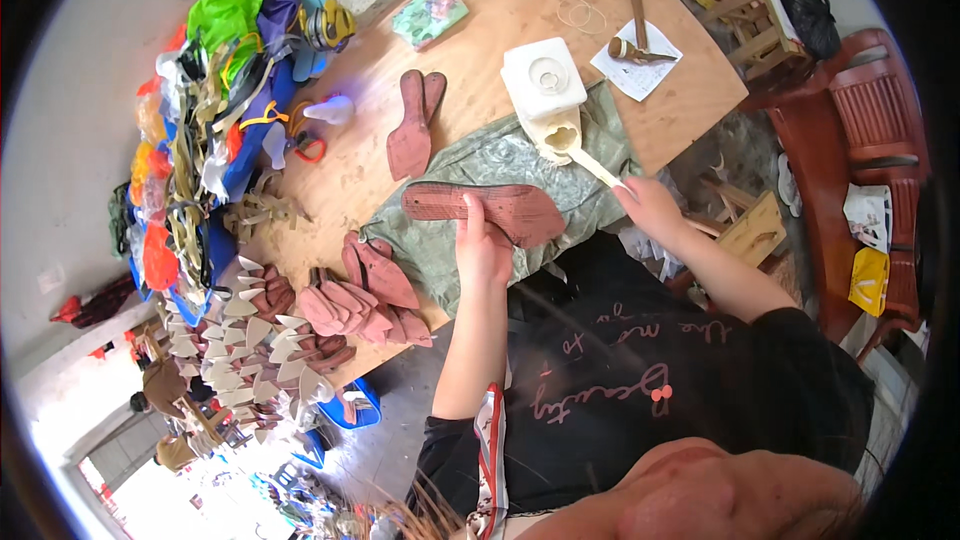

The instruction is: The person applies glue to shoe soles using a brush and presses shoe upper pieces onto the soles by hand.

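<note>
My left hand point(483, 255) is closed around the middle of a reddish-brown shoe sole point(530, 215), thumb on its upper face. It is held over a crumpled grey-green sheet point(425, 230) on the table. To the right, my right hand point(650, 208) grips the pale handle of a brush point(596, 167). The brush's far end reaches into the cream-coated opening of a white plastic jug point(545, 90); its tip is hidden there. Beyond the held sole, a pair of similar soles point(408, 140) lies on the wooden table point(500, 0).
Piled reddish soles point(345, 310) sit at the table's near left edge, beside many pale pointed pieces point(235, 350). Coloured bags and straps point(225, 90) crowd the left side. A hammer point(637, 10) lies by white paper point(660, 80). A reddish-brown wooden bench point(820, 200) stands at right.
</note>
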Tool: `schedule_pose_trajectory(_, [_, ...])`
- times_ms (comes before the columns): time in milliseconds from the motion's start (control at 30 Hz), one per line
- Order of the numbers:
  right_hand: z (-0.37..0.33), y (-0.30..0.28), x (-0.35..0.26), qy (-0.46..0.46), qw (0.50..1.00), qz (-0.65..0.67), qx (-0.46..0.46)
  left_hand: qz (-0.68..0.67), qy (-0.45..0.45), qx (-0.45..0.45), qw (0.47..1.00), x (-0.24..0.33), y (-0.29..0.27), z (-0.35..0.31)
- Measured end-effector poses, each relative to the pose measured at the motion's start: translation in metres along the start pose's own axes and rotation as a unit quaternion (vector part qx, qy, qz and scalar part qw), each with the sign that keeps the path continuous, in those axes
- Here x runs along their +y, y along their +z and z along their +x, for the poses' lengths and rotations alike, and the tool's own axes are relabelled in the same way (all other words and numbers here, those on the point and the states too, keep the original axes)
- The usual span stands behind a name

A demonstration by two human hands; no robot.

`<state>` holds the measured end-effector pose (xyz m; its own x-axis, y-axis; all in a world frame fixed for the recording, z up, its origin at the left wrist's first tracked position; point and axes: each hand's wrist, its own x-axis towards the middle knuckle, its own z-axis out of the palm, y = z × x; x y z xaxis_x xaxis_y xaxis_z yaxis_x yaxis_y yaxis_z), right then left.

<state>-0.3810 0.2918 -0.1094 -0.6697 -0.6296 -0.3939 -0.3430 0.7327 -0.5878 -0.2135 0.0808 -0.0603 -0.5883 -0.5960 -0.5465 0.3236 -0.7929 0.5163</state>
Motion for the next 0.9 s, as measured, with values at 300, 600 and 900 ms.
schedule_pose_trajectory(300, [-0.004,0.005,0.011,-0.002,0.999,0.032,0.018,0.023,-0.005,0.011,1.000,0.006,0.004,0.011])
schedule_pose_trajectory(600, [-0.001,0.005,0.037,0.020,0.996,0.080,0.018,-0.010,-0.025,0.002,1.000,0.012,0.019,0.019])
schedule_pose_trajectory(900, [-0.024,-0.100,-0.065,-0.093,0.956,0.279,-0.005,-0.013,-0.016,-0.064,0.998,0.006,0.038,0.015])
